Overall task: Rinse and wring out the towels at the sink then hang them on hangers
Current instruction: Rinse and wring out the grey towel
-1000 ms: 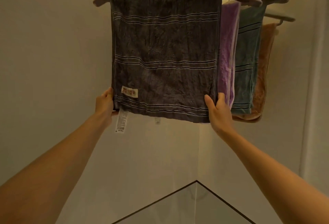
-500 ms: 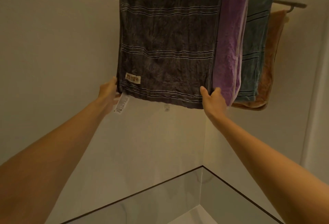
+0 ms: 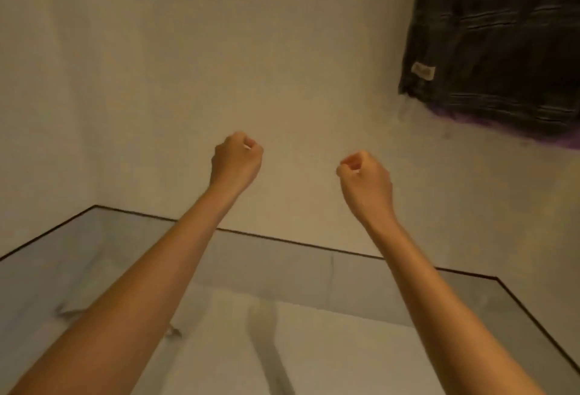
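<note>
Far left, a pale wall runs down to a glass panel with a thin dark rim along its top edge. The rim crosses behind both forearms and turns a corner at the lower right. What lies behind the glass is blurred, and I can't make it out.

The person's bare left arm reaches up from the bottom left corner. The left hand is raised in front of the wall with its fingers curled into a loose fist, and there is nothing in it.

A little further right, at about the same height and apart from the left one, is the right hand. It is also curled closed and holds nothing, and its bare forearm slopes down to the bottom right corner. Neither hand touches any cloth.

Up in the top right corner hangs the dark grey towel, well above and to the right of the right hand. It has faint pale stripes, a small light label near its lower left corner, and its top is cut off by the frame. A sliver of purple towel shows just under its bottom hem, behind it.
</note>
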The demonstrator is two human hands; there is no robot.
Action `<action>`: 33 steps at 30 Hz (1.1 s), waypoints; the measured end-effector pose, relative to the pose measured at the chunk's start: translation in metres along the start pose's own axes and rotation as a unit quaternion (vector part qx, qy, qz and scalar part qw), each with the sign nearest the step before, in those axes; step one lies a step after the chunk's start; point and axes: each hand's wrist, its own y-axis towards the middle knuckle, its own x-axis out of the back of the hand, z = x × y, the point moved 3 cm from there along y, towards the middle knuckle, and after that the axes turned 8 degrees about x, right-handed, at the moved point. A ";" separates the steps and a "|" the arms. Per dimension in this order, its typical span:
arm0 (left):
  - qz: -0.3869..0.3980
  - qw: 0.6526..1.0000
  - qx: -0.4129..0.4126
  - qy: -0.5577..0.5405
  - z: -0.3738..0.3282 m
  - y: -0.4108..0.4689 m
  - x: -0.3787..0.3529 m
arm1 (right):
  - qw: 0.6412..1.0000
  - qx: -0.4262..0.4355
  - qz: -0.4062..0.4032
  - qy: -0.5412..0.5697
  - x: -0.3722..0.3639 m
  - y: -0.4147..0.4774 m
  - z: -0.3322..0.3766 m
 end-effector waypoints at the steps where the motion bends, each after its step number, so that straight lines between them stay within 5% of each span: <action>1: -0.015 0.999 0.021 0.019 0.023 -0.016 0.018 | 0.999 0.010 0.044 0.011 -0.017 -0.013 0.009; 6: -0.123 0.973 0.186 0.053 0.139 -0.122 0.140 | 0.975 0.023 0.179 0.128 -0.113 -0.125 0.066; 10: -0.252 0.920 0.288 0.088 0.194 -0.215 0.257 | 0.911 0.055 0.341 0.225 -0.186 -0.228 0.155; 15: -0.343 0.872 0.316 0.152 0.214 -0.289 0.345 | 0.829 0.114 0.466 0.288 -0.224 -0.315 0.251; 21: -0.498 0.744 0.394 0.206 0.237 -0.435 0.513 | 0.689 0.237 0.604 0.323 -0.254 -0.473 0.426; 27: -0.610 0.613 0.447 0.230 0.248 -0.584 0.673 | 0.571 0.341 0.655 0.359 -0.249 -0.636 0.602; 33: -0.722 0.535 0.407 0.163 0.247 -0.692 0.786 | 0.466 0.372 0.690 0.409 -0.226 -0.755 0.753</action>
